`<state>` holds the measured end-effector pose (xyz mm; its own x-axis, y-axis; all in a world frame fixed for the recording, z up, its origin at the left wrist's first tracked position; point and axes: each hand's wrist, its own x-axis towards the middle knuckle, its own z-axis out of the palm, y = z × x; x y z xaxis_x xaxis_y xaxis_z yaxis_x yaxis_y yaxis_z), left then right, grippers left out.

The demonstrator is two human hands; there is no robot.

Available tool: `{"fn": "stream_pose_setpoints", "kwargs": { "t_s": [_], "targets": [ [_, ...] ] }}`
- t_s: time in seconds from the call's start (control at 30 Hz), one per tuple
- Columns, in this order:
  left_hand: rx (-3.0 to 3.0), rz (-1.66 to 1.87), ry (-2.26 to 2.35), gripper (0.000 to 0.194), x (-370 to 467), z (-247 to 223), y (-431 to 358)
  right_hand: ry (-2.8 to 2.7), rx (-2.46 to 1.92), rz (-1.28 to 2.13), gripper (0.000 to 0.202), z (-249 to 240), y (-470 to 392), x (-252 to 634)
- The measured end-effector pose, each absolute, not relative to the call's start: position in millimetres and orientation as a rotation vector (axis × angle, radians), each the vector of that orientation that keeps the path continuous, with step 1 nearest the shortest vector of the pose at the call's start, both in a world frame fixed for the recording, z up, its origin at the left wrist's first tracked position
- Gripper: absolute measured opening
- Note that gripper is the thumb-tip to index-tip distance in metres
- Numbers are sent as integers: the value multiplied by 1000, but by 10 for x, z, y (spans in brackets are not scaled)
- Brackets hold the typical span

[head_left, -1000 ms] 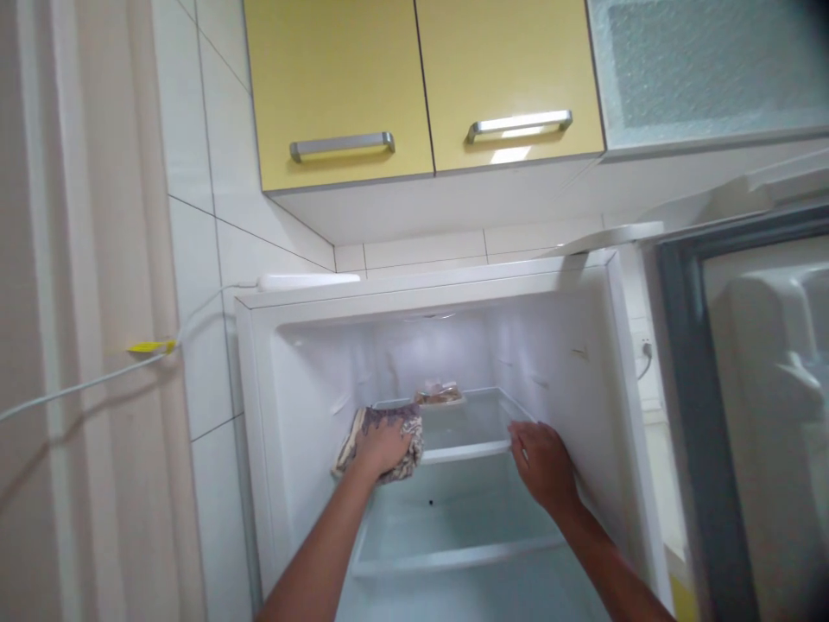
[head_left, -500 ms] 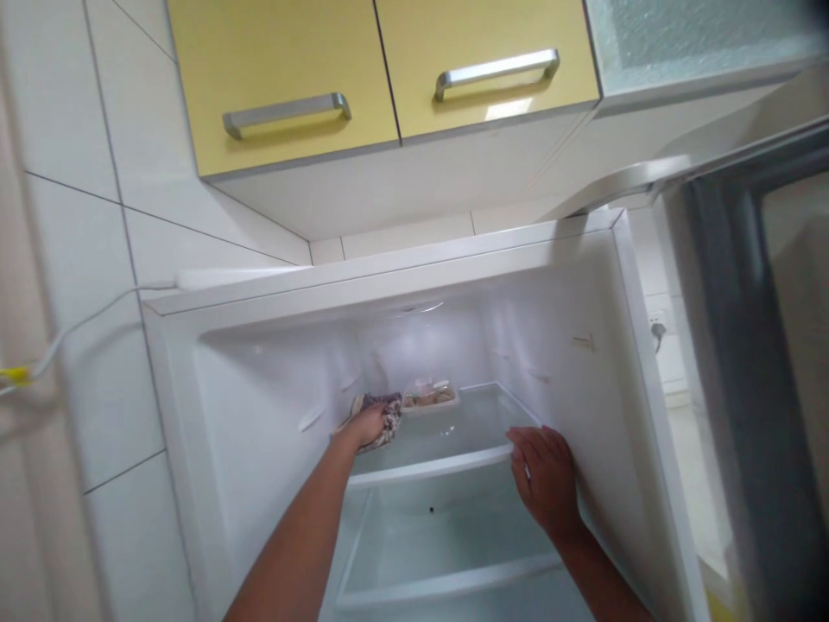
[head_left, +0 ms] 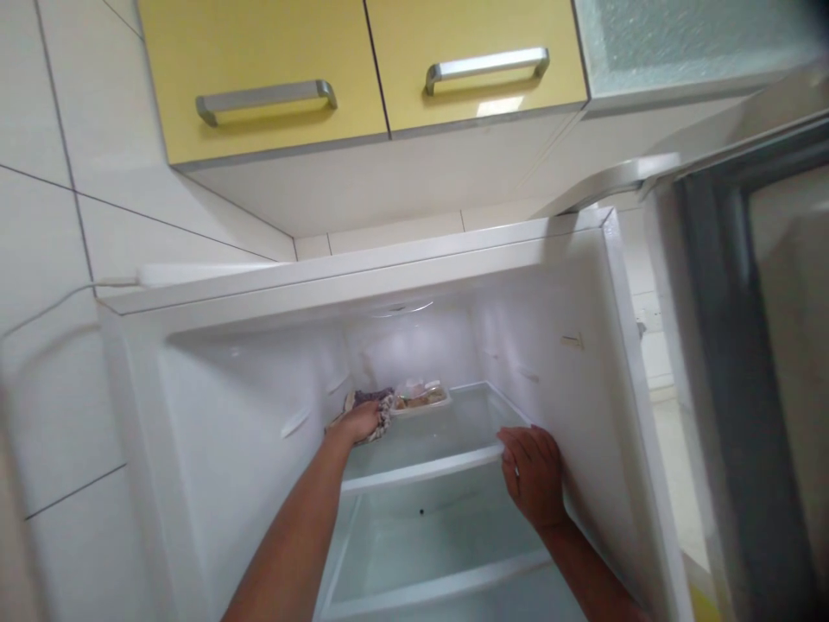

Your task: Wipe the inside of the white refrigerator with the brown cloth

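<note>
Inside a white refrigerator, my left hand (head_left: 361, 422) is closed on a patterned brown-and-white cloth (head_left: 384, 418), which lies bunched on the left side of the upper glass shelf (head_left: 446, 428). Its fingertips are hidden in the folds. My right hand (head_left: 534, 471) grips the front right corner of that shelf, fingers over the white edge and close to the right inner wall. Just right of the cloth, towards the back, sits a clear-wrapped food tray (head_left: 420, 396), its contents hard to make out.
A lower shelf (head_left: 440, 572) lies beneath, with a small dark spot behind it. The refrigerator door (head_left: 744, 363) stands open on the right. Yellow cabinets (head_left: 272, 52) with metal handles overhang the refrigerator (head_left: 363, 269). A tiled wall (head_left: 58, 389) and a white cable are at the left.
The whole view has shifted slightly, so everything appears a little further left. My left hand stays on the cloth in nearly the same spot; my right hand keeps its grip on the shelf.
</note>
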<state>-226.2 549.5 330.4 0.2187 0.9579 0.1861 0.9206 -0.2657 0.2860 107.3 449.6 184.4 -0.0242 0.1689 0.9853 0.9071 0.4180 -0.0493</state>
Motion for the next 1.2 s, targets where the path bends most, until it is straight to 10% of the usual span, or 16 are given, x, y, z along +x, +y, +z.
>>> {"fn": "stream_pose_setpoints", "kwargs": {
  "t_s": [0.4, 0.73, 1.2],
  "targets": [
    [2477, 225, 1949, 53, -2224, 3333, 4462, -1555, -1024, -684, 24, 1917, 4350, 1087],
    [2563, 146, 1897, 111, -2045, 3363, 3606, -1480, -1009, -555, 26, 1972, 4315, 994],
    [2817, 377, 1512, 62, -199, 3167, 3998, -1245, -1003, -207, 46, 2061, 4176, 1071]
  ]
}}
